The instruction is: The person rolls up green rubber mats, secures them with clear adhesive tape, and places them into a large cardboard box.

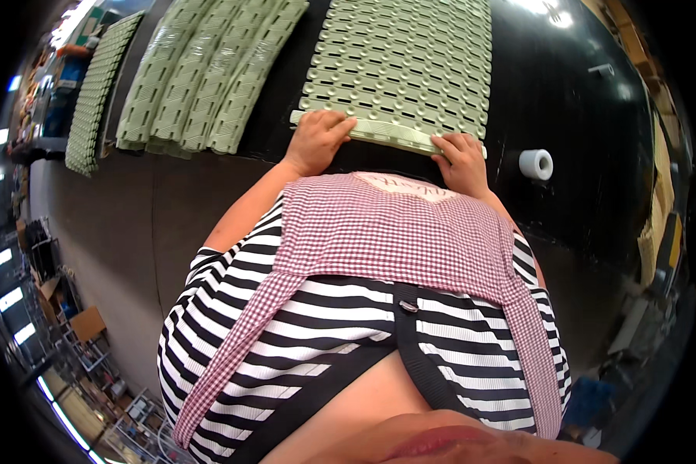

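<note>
At the far left, shelving and clutter [85, 325] bend along the dark fisheye rim, too small and blurred to tell apart. Next, a pale-green knobbed panel [100, 97] stands out past the table, partly cut off by the rim. To its right, folded green slatted bundles [201, 85] lie side by side under shiny clear film, their far ends cut off by the upper edge.

The left hand [317, 143] pinches the left part of the near edge of a light-green slotted mat [402, 73], fingers bent over the turned-up strip; its underside is hidden. The mat lies flat on the black table [564, 93] straight ahead, its far end out of view. Below it, a red-and-white checked apron [394, 232] carries a pale patch [410, 185] with cursive lettering, foreshortened. The right hand [460, 158] pinches the strip near its right end, thumb and fingers closed in.

Right of that hand, well clear of the mat, lies a white roll [536, 165]; farther off is a small pale piece [602, 69], hard to identify. Brown cardboard [661, 193] lines the right rim.
</note>
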A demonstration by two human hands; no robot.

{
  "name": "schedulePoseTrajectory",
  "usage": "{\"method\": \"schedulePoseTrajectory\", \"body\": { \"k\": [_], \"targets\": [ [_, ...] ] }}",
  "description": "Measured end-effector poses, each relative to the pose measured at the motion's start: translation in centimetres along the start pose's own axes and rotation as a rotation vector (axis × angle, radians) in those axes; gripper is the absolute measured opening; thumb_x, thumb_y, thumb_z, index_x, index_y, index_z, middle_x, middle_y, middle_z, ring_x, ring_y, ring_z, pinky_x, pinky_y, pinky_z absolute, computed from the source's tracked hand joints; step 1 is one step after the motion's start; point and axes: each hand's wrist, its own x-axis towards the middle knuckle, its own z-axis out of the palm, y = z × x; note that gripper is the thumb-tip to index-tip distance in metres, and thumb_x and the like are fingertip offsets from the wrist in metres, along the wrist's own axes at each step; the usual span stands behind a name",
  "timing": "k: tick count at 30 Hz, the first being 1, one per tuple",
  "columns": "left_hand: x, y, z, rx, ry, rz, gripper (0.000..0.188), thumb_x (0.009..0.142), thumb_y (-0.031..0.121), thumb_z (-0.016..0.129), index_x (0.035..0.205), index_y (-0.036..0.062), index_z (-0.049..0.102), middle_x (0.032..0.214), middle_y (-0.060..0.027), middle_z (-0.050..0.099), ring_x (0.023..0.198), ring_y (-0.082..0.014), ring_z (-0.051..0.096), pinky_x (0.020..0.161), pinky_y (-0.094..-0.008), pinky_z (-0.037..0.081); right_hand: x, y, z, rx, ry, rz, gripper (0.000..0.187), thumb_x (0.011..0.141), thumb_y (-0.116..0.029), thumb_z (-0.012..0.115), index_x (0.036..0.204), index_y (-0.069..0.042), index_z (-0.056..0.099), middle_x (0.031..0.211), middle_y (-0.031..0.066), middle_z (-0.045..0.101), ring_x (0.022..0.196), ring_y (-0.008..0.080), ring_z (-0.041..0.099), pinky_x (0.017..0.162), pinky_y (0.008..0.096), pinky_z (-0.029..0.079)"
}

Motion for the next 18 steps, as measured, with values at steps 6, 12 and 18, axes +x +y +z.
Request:
{"method": "schedulePoseTrajectory", "body": {
  "k": [6,12,18],
  "targets": [
    [-1.9,-0.1,1.2,0.036,0.010,0.001,0.032,0.089,0.016,0.073,0.121,0.0158,0.069,0.104,-0.0001,0.063,0.100,-0.0237,0.061,0.089,-0.0409,0.045,-1.5,-0.7,1.8,-0.070,0.133,-0.054,0.036,0.077,-0.012,0.081,0.112,-0.014,0.072,0.098,0.0010,0.065,0.096,0.0242,0.062,0.086,0.0393,0.047],
    [-1.4,-0.3,1.6,0.051,-0.008,-0.099,0.027,0.088,0.018,0.073,0.115,0.0198,0.071,0.093,0.0009,0.061,0.093,-0.0232,0.061,0.085,-0.0395,0.044,-1.9,-0.3,2.7,0.007,0.108,0.034,0.032,0.077,-0.014,0.081,0.109,-0.013,0.073,0.086,0.0043,0.063,0.086,0.0266,0.063,0.077,0.0379,0.050],
    [1.3,-1.2,1.6,-0.010,-0.073,-0.210,0.017,0.089,0.021,0.074,0.105,0.0163,0.070,0.094,-0.0050,0.062,0.086,-0.0283,0.064,0.074,-0.0429,0.050,0.3,0.1,1.0,0.153,-0.024,0.375,0.027,0.083,-0.024,0.079,0.105,-0.011,0.071,0.094,0.0072,0.066,0.085,0.0311,0.067,0.073,0.0428,0.054]
  ]
}}
